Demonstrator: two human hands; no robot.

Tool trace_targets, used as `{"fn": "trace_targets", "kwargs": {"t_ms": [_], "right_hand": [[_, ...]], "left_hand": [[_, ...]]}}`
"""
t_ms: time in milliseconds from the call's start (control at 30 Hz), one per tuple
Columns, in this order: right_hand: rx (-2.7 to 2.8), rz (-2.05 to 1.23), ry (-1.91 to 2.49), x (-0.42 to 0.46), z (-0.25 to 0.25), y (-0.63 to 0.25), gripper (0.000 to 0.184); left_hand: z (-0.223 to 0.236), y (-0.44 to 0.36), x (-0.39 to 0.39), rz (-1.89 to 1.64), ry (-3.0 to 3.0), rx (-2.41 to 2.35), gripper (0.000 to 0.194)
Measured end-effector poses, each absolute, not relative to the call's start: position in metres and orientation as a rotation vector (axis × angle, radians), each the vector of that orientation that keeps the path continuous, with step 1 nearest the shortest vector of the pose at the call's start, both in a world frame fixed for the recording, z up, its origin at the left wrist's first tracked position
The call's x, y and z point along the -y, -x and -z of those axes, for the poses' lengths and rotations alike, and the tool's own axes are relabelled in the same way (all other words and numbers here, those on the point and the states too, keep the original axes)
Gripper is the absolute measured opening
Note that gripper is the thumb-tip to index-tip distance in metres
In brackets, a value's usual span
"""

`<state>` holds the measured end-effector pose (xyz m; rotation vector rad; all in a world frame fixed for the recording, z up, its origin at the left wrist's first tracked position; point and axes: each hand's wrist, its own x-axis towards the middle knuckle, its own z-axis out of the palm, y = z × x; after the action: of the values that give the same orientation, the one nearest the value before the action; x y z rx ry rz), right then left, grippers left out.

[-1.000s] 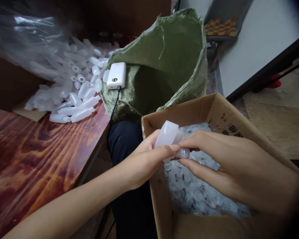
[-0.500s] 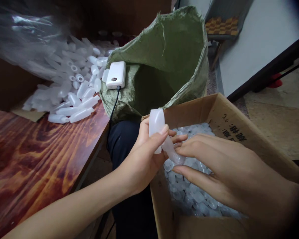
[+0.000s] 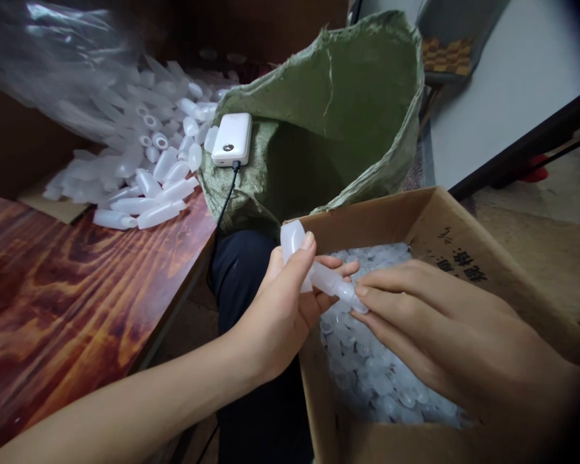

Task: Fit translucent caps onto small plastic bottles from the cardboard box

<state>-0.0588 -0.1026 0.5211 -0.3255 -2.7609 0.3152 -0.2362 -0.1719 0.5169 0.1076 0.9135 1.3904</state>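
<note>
My left hand (image 3: pixel 275 322) is closed around two translucent white plastic tubes. One flattened tube (image 3: pixel 291 238) stands up under the thumb, and a second tube (image 3: pixel 326 279) lies across the fingers, pointing down to the right. At the lower end of that second tube is a narrower clear piece (image 3: pixel 348 295). The thumb and fingers of my right hand (image 3: pixel 444 328) are pinched on this end piece. Both hands are above an open cardboard box (image 3: pixel 381 223), which holds many small translucent plastic caps (image 3: pixel 367 377).
A heap of similar tubes (image 3: pixel 162 200) lies on the wood-grain table (image 3: pixel 96 283) at left, beside clear plastic film (image 3: pixel 62 64). A green woven sack (image 3: pixel 367 84) gapes behind the box. On its edge rests a white power bank (image 3: pixel 232 136) with a black cable (image 3: pixel 226 200).
My right fingers, apart around the tube's lower end before, have closed on it. The second tube has tilted flatter toward the right, and the upright tube leans left. The view has shifted slightly.
</note>
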Motion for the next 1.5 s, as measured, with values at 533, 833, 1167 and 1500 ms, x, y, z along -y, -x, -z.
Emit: {"fn": "trace_targets", "kwargs": {"t_ms": [533, 833, 1167, 1500], "right_hand": [[2.833, -0.114, 0.328, 0.118, -0.54, 0.072, 0.037], [2.901, -0.197, 0.449, 0.118, -0.527, 0.06, 0.03], [2.817, -0.123, 0.452, 0.126, -0.533, 0.069, 0.027], [2.82, -0.115, 0.561, 0.124, -0.54, 0.07, 0.024]], "left_hand": [[-0.505, 0.235, 0.179, -1.391, -0.184, -1.032, 0.042], [-0.502, 0.238, 0.181, -1.424, -0.19, -0.986, 0.05], [-0.497, 0.238, 0.183, -1.424, -0.223, -0.951, 0.045], [-0.497, 0.239, 0.183, -1.413, -0.258, -0.932, 0.038]]}}
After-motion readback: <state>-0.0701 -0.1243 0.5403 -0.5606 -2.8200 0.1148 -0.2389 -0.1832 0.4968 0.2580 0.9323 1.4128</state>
